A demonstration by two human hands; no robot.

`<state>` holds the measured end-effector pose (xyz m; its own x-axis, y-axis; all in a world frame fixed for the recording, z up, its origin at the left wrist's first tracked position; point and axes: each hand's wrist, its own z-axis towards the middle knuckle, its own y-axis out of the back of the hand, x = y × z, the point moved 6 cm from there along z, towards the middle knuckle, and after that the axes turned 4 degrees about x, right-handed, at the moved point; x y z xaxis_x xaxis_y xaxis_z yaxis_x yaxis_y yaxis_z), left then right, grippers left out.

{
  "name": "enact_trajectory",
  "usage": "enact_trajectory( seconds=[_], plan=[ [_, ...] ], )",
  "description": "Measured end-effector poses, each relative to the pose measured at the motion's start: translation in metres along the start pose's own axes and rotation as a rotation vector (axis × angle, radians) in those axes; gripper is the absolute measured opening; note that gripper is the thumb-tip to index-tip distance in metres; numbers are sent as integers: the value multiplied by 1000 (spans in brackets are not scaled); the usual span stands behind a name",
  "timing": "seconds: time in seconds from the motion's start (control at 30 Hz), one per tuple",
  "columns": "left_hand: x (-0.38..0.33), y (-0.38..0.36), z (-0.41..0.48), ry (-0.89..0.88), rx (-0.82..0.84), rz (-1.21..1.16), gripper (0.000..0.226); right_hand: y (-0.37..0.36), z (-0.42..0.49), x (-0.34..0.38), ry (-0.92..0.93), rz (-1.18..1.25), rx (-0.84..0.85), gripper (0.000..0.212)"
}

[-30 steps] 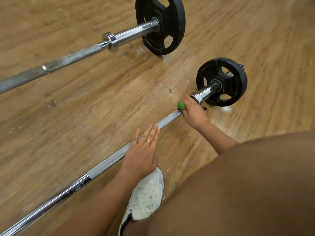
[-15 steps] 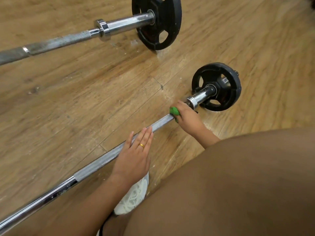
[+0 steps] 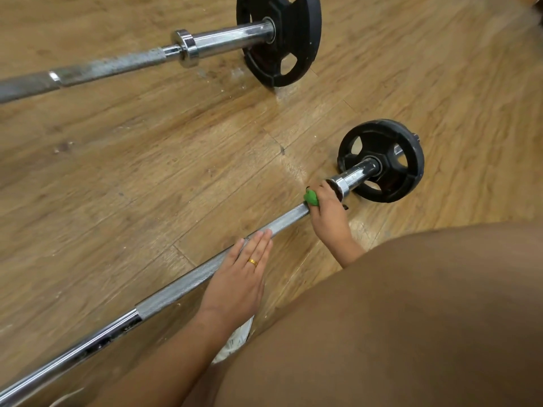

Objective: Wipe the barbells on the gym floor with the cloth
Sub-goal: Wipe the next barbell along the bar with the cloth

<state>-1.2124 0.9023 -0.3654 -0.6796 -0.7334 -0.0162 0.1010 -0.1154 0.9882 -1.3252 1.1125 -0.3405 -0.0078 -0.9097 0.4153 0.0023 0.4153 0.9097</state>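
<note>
Wiping bar (image 3: 182, 289) on floor (image 3: 147, 171), beside collar (image 3: 338, 185) | cloth (image 3: 311, 197) soft, light, wrapped round bar in right hand (image 3: 329, 210), fingers curled | left hand (image 3: 238, 280) flat, fingers straight, steadying heavy, stiff, likely roll-prone steel

Bright, even light; glare on far barbell (image 3: 232, 39); wide-angle warp at edges; sharp thruout.
</note>
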Motion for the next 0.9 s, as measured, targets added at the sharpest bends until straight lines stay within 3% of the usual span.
enact_trajectory(
  seconds=[0.17,0.33,0.47,0.53,0.77,0.9],
  plan=[
    [-2,-2,-2,-20,-20,123,61,14,-11,3,93,67,43,18],
    [0,-7,-3,-9,23,194,58,-1,-3,-6,-15,60,24,18],
    [4,-16,-1,-6,79,60,55,-2,-4,-4,86,34,156,31],
    [9,-18,0,21,116,1,65,-3,5,-7,90,-2,204,30],
    [34,-13,10,77,134,-81,73,-14,11,16,-16,111,-46,19],
    [53,-15,18,58,206,-135,76,-13,21,39,143,32,97,17]
  ],
)
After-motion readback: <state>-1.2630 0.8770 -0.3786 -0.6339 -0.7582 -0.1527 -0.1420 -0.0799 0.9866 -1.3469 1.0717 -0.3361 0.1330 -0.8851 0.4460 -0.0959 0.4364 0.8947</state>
